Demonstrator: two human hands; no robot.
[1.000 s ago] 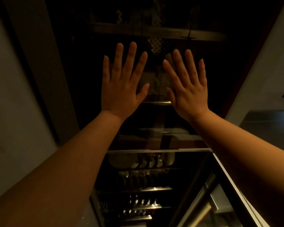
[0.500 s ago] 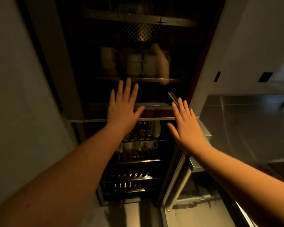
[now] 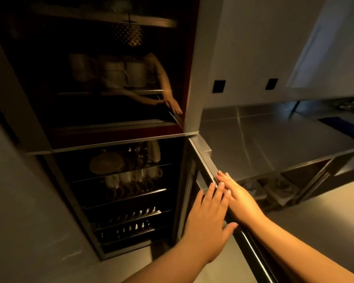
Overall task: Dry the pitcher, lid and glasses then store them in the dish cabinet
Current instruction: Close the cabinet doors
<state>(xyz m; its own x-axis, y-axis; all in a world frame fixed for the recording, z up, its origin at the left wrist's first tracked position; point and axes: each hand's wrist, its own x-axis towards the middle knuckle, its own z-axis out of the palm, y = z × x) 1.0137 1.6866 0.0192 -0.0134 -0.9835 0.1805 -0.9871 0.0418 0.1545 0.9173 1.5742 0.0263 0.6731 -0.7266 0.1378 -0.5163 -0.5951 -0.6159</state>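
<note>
The tall dish cabinet [image 3: 39,127] fills the left half of the view, dark inside. Its lower door [image 3: 204,160] stands swung out toward me, edge on. My left hand [image 3: 207,217] lies flat and empty against the door's inner side, fingers apart. My right hand [image 3: 236,198] rests flat on the door's top edge, fingers straight, holding nothing. Behind the upper glass, white mugs [image 3: 114,73] stand on a shelf, with my arm reflected in the glass. The open lower section holds a plate [image 3: 106,162], cups [image 3: 131,176] and racks of cutlery [image 3: 127,219]. No pitcher, lid or glass is in sight.
A steel counter [image 3: 274,139] runs to the right of the cabinet, with a blue cloth [image 3: 343,125] at its far right edge. Open shelving [image 3: 274,190] lies under the counter. A pale wall with two dark sockets [image 3: 218,86] rises behind it.
Both hands have dropped from the upper glass front down and to the right, onto the open lower door. My view has swung right and lower, bringing the steel counter into sight.
</note>
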